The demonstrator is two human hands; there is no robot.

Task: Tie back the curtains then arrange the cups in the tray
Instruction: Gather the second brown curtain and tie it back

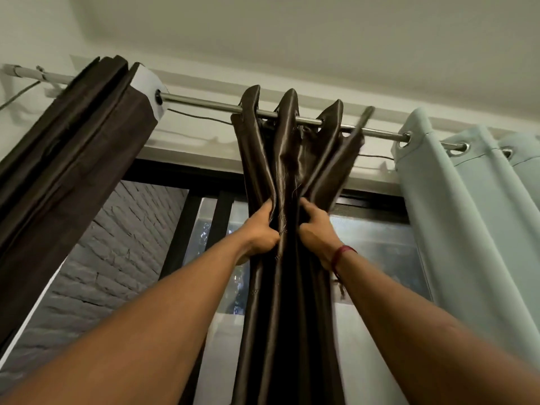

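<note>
Window wall (380, 244), steel rod (204, 102): your left hand (260, 230) and right hand (315, 229) clench folds of the glossy dark-brown satin curtain (292, 159), bunched narrow, presumably for tying back.

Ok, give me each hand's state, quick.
Left hand: grips the gathered shiny dark brown satin curtain.
Right hand: grips the same curtain.

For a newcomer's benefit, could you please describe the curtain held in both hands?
Find the metal rod above the window. The middle curtain hangs bunched on it. Unlike the matte brown curtain and pale green curtain flanking it, it shines.
</note>
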